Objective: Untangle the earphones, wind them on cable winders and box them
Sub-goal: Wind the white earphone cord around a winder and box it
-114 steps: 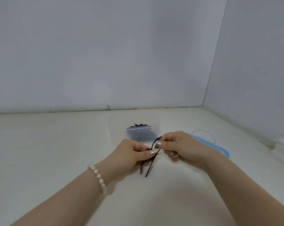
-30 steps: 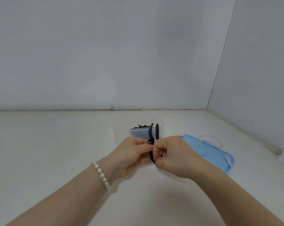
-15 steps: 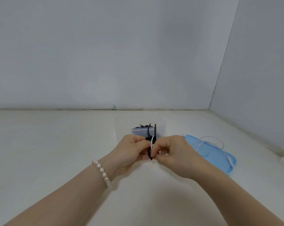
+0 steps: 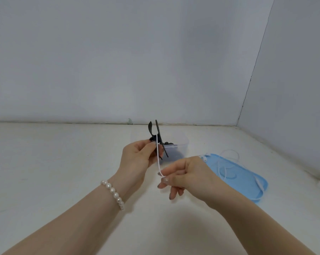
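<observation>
Pinching a thin black cable winder [image 4: 156, 137] upright, the left hand [image 4: 137, 159] gripped it while the right hand [image 4: 185, 176] pinched a taut white earphone cord [image 4: 158, 159].

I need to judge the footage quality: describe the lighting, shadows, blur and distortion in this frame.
Head view: soft, even light, no glare; faint shadows on the table under the forearms; wide-angle lens bends the wall corner; left hand, black winder and white cable are sharp; right hand slightly soft at its fingertips.
</observation>
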`<state>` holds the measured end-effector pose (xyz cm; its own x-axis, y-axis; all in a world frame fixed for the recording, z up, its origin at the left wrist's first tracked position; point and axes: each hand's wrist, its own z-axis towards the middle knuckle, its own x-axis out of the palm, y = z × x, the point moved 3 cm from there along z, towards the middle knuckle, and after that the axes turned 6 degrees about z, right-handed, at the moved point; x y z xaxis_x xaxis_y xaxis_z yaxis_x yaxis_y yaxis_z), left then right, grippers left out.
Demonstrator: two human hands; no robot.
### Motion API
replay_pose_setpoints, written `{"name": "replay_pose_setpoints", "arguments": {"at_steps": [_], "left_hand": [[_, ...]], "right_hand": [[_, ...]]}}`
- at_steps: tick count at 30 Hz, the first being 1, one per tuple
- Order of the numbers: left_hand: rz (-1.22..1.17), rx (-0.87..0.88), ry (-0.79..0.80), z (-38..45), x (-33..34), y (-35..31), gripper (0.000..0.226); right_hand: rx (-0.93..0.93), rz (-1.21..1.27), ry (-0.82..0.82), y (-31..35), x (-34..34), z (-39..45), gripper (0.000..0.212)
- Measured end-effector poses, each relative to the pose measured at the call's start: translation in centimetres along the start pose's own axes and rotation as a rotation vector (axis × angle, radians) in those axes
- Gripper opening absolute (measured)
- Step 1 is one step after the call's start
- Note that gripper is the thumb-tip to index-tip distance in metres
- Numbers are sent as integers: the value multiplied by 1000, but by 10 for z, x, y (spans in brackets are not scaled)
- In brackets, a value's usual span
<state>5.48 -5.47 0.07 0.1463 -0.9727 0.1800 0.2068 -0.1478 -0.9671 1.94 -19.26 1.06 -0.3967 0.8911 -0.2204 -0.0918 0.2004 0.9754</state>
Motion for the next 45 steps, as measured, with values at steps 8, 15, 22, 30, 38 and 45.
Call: {"name": "replay_pose_setpoints", "arguments": {"at_steps": [8,15,22,30,38,45], "left_hand": [[71,52,74,-5,6,-7,23],[220,28,425,-30,28,-6,25],[507,26,472,-28,27,1,22],[616,0,565,-32,29,1,22],[598,-64,487,-27,26,8,18],[539,-70,469,-27,27,8,20]], "right_hand": [[151,-145,-47,-16,-32,11,5],[165,-375,-234,-25,-50,17,21],[68,-312,-494,-17,-80,13,27],[33,-343,-518,-11,-83,11,26],[63,-318,-537,-5,-89,4,26],[95,-221,-543,-5,-93,4,20]]}}
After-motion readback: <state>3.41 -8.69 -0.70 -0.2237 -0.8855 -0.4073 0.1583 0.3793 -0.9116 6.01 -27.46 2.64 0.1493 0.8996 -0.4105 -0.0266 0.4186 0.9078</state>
